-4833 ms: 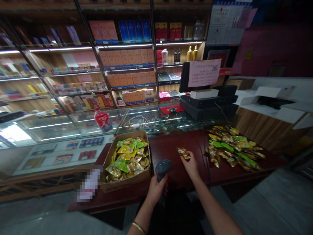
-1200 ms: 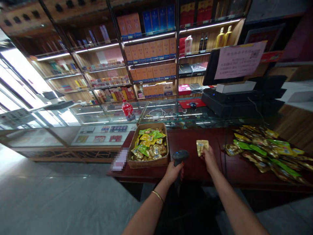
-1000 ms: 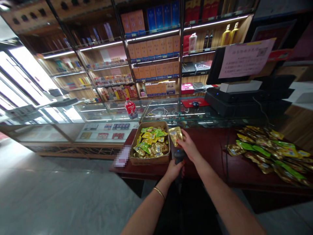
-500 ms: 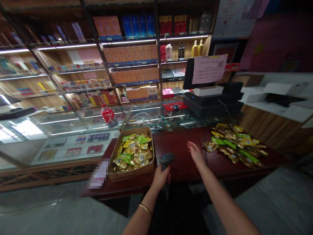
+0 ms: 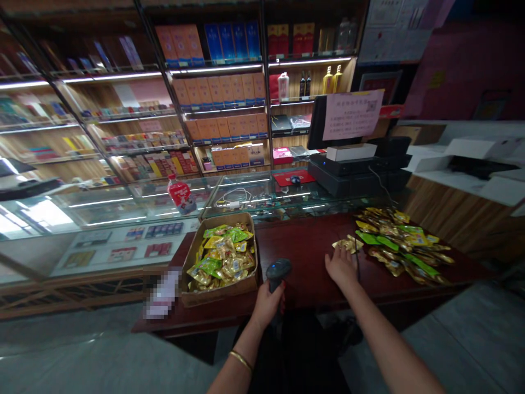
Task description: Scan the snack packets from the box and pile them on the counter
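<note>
My left hand (image 5: 268, 301) is wrapped round the grip of a dark barcode scanner (image 5: 279, 267), its head tilted up over the front of the table. My right hand (image 5: 342, 269) lies palm down with its fingers stretched out, the tips on or just against a gold snack packet (image 5: 346, 243). That packet is at the left side of a spread pile of gold, yellow and green packets (image 5: 404, 243). To the left of the scanner, a cardboard box (image 5: 221, 293) holds several similar packets (image 5: 223, 254).
Behind the dark red table (image 5: 295, 243) runs a glass counter (image 5: 262, 210) with a red-labelled bottle (image 5: 180, 194). A monitor (image 5: 318, 120) with a paper notice and a black cash drawer (image 5: 353, 175) stand at the back right. A thin cable hangs near my right hand.
My right hand has come down and to the right, onto the gold packet, which now sits slightly farther left of the pile. My left hand still holds the scanner in nearly the same place.
</note>
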A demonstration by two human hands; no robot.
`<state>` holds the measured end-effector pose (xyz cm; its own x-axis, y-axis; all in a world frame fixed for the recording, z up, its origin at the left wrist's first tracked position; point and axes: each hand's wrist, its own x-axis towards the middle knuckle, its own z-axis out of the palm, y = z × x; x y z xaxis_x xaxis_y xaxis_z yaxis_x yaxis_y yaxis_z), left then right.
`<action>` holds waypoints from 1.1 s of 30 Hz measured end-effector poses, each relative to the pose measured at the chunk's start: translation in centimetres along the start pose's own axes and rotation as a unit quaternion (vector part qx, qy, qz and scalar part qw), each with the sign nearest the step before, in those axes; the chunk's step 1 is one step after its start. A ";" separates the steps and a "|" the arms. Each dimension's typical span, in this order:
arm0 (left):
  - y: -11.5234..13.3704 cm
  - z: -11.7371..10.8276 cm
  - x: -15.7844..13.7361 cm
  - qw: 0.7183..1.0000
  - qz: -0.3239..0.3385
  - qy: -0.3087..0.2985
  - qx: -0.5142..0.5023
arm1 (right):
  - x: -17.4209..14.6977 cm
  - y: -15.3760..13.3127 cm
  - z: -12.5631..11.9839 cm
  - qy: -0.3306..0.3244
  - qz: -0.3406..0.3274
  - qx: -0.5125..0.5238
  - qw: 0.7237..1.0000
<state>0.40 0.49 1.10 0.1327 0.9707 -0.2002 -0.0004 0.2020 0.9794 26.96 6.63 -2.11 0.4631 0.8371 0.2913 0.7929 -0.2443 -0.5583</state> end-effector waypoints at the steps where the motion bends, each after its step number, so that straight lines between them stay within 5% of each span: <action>1: 0.0 0.0 0.0 1.000 0.001 0.000 -0.002 | -1.1 -0.7 0.3 -0.016 -0.033 -0.008 0.999; 5: -0.1 0.1 -0.1 1.000 -0.001 -0.005 0.002 | -4.2 -3.0 1.2 -0.095 -0.155 -0.016 0.983; 10: -0.5 -0.4 0.0 1.000 -0.005 -0.020 -0.008 | -0.6 -3.6 0.4 -0.128 -0.204 -0.003 0.971; 16: 0.1 -1.1 -0.3 0.991 0.017 -0.092 -0.096 | 1.4 -3.1 0.5 -0.126 -0.165 0.010 0.978; 22: 1.8 -0.7 -2.9 0.995 -0.001 -0.070 -0.076 | -2.6 -2.3 1.6 -0.077 -0.115 0.121 0.983; 28: 2.8 0.4 -4.3 0.994 -0.027 0.021 -0.108 | -3.3 -1.0 2.2 -0.057 -0.038 0.238 0.969; 33: 3.4 1.3 -4.6 0.997 -0.037 -0.010 -0.067 | -3.1 -0.4 2.6 -0.065 -0.017 0.292 0.954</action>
<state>1.03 -3.49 5.43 0.1572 0.9497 -0.2707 -0.1216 0.2906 0.9491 24.17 5.42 -4.84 0.3575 0.9025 0.2400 0.4338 0.0671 -0.8985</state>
